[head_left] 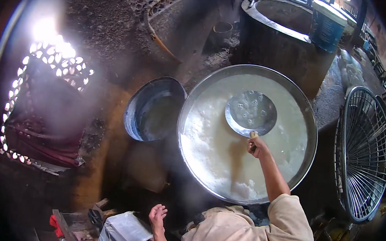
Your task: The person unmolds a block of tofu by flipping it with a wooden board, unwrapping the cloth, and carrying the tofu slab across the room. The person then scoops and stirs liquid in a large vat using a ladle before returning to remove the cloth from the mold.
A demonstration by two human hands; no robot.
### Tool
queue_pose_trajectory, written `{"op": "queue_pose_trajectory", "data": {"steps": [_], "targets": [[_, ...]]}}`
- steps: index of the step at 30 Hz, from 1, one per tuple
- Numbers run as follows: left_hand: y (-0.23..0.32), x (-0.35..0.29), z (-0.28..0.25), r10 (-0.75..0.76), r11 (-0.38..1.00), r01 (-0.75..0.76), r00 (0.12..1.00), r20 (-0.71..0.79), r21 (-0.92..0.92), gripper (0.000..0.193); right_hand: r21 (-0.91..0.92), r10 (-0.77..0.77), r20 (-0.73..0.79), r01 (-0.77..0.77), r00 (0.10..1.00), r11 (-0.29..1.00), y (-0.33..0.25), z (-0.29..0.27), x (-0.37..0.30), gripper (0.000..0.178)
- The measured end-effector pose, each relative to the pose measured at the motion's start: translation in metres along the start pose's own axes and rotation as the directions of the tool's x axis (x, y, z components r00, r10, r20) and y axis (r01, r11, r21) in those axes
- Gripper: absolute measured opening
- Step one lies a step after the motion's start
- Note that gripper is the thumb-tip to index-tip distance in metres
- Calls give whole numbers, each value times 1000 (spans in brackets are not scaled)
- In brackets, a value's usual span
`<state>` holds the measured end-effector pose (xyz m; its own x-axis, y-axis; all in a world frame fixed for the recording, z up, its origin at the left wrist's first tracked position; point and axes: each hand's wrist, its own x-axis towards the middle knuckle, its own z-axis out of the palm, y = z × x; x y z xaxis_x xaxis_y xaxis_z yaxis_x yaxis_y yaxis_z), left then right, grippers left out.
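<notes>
A wide round metal pan [183, 153] holds cloudy, pale liquid, with white clumps along its left and lower parts. Over it, my right hand [257, 147] is closed around the short handle of a large, round metal ladle [237, 125]. Liquid with several bubbles fills the ladle's bowl; whether its underside touches the liquid below, I cannot tell. My left hand [157, 216] hangs below and left of the pan, holding nothing, its fingers loosely bent and slightly apart. White plastic sheeting [126, 231] lies close beside it.
Left of the pan stands a dark metal tub [131, 116] with some liquid inside. A wire basket [367, 153] leans upright on the right. A large vat [252, 11] and a blue bucket [326, 29] stand at the far right. Dark red cloth [46, 142] hangs at the left.
</notes>
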<state>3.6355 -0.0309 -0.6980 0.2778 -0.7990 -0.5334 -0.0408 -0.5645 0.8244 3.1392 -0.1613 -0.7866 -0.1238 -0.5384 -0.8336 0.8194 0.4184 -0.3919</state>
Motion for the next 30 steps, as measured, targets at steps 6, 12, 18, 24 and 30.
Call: {"op": "queue_pose_trajectory", "data": {"steps": [6,12,18,24,30], "targets": [[-2,-15,-4,35,999,-35,999,-36,0,29,9,138,199,-143,970,990,43,64,21,22],[-2,-12,-13,32,999,-32,999,-32,9,30,63,267,272,-294,924,954,97,98,1,15],[-4,1,-21,56,998,-57,997,52,4,29,91,296,324,-341,899,936,144,86,-38,9],[-9,24,-41,99,995,-92,981,164,-50,27,44,397,270,-423,877,905,177,48,-90,14],[-21,42,-64,98,995,-89,973,210,-54,26,0,381,80,-383,921,924,183,-7,-156,13]]}}
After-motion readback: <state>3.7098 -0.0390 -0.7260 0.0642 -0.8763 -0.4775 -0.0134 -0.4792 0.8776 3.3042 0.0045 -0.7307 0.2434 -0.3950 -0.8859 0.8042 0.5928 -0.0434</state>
